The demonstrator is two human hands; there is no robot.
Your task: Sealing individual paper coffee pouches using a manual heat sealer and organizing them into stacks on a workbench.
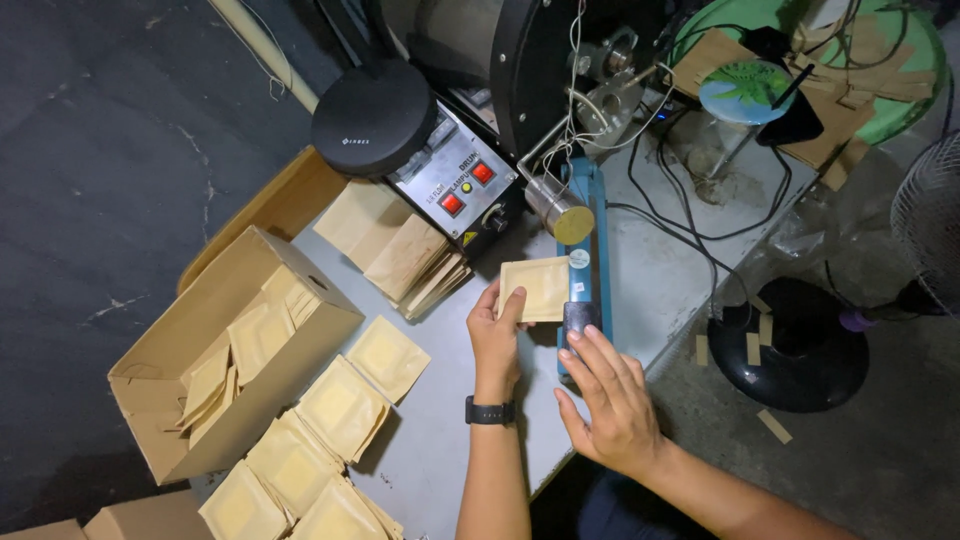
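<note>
My left hand (496, 335), with a black watch on its wrist, holds a small tan paper pouch (537, 287) by its left edge. The pouch's right edge lies in the blue heat sealer (585, 225) that runs front to back on the grey table. My right hand (612, 392) rests with spread fingers on the black handle (581, 318) at the sealer's near end, pressing down on it.
A stack of tan pouches (405, 255) lies behind my left hand, and more pouches (330, 430) spread at the front left. An open cardboard box (215, 350) holds several pouches. A machine with red buttons (465, 185), cables and a black fan base (795, 345) stand around.
</note>
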